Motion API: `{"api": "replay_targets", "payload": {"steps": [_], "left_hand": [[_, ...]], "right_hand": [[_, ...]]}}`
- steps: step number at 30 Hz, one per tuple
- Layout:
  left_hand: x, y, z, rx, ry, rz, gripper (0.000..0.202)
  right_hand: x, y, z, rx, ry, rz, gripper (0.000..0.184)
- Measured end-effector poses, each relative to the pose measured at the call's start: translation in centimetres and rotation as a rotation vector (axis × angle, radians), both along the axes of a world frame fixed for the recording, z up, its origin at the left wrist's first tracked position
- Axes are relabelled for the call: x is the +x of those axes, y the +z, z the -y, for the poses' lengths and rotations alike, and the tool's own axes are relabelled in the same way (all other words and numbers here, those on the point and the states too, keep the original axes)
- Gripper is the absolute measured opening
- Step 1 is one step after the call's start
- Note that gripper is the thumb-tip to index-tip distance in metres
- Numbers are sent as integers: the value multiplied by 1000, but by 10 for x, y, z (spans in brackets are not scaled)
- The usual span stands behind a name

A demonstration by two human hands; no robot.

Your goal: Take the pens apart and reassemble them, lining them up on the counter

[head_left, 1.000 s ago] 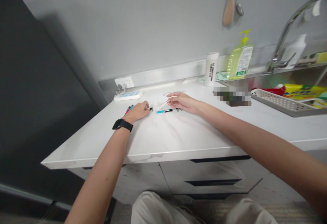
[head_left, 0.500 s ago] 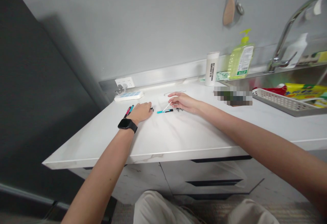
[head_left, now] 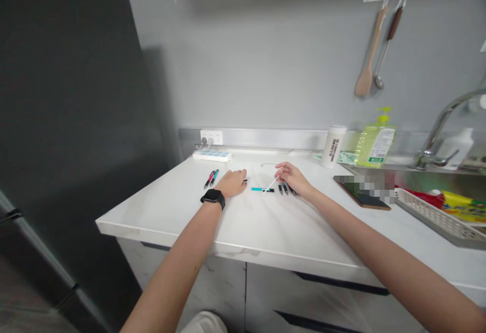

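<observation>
My left hand (head_left: 232,182), with a black watch on the wrist, rests knuckles-up on the white counter (head_left: 243,221) with its fingers curled; a small dark piece pokes out at its fingertips. My right hand (head_left: 291,177) pinches a thin white stick (head_left: 271,186) whose tip points down at a teal pen part (head_left: 261,189) lying between the hands. Several small dark pen pieces (head_left: 284,188) lie just under my right hand. A pink pen and a teal pen (head_left: 211,177) lie side by side left of my left hand.
A white power strip (head_left: 211,155) lies by the wall socket. A white cylinder (head_left: 333,146), a green soap bottle (head_left: 375,145), a dark tablet (head_left: 360,197), a tap (head_left: 440,125) and a white basket (head_left: 433,214) stand to the right. A tall dark cabinet (head_left: 76,120) borders the counter's left.
The camera has tilted up and shifted left, so more wall and the hanging utensils show. My right hand has lowered the white stick closer to the teal pen part. The left hand stays put.
</observation>
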State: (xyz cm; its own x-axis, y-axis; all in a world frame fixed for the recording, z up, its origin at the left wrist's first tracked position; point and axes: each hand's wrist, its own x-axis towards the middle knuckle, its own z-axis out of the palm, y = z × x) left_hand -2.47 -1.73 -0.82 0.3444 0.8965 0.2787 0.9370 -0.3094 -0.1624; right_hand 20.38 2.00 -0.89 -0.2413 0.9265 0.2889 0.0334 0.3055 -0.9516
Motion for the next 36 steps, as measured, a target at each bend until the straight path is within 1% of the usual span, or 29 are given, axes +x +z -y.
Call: {"api": "replay_targets", "payload": {"steps": [1,2,4,6,9,10,12,14,16,18,21,23,25,27,30,36], "left_hand": [[0,-1,1,-2,-3,31,21],[0,-2,1,-5,9,67,19],[-1,-5,-1,-30,20,190,17],[-4,-10,-6,-48,41,415,13],[-9,-16,-17,-96,72,858,1],[-11,-18,-21,-123,79,1001,3],[-14,-19,-26,-199,82,1229,8],[-16,-18,-29,-276,79,1365,10],[-18,-17,-28,-311,62,1420,11],[-20,-15,-27,-325,31,1439,12],[-22,-14,-26,-340,-12,1481,12],[-22,-15,-26,-345,-19,1507,11],[-23,-15,-27,-351,-28,1511,11],[-23,-16,-27,-350,-46,1504,13],[-24,-16,-27,-349,-61,1508,14],[-25,-15,-27,-362,-44,1523,13]], "right_hand": [[0,1,-6,62,-28,40,23],[0,2,-13,82,-60,81,22],[-3,3,-27,51,-95,176,23],[-7,4,-39,58,-133,247,24],[-16,-1,-49,79,-245,411,27],[-19,-4,-50,95,-278,476,27],[-24,-10,-49,174,-305,623,28],[-28,-16,-45,299,-289,762,27],[-31,-20,-40,395,-251,858,27],[-33,-20,-33,446,-206,934,28],[-38,-16,-22,505,-164,1079,29],[-44,-12,-15,562,-152,1137,30],[-50,-10,-9,634,-98,1123,32],[-56,-9,-5,701,2,1052,31],[-63,-11,0,744,122,982,31],[-62,-15,0,827,203,960,32]]}}
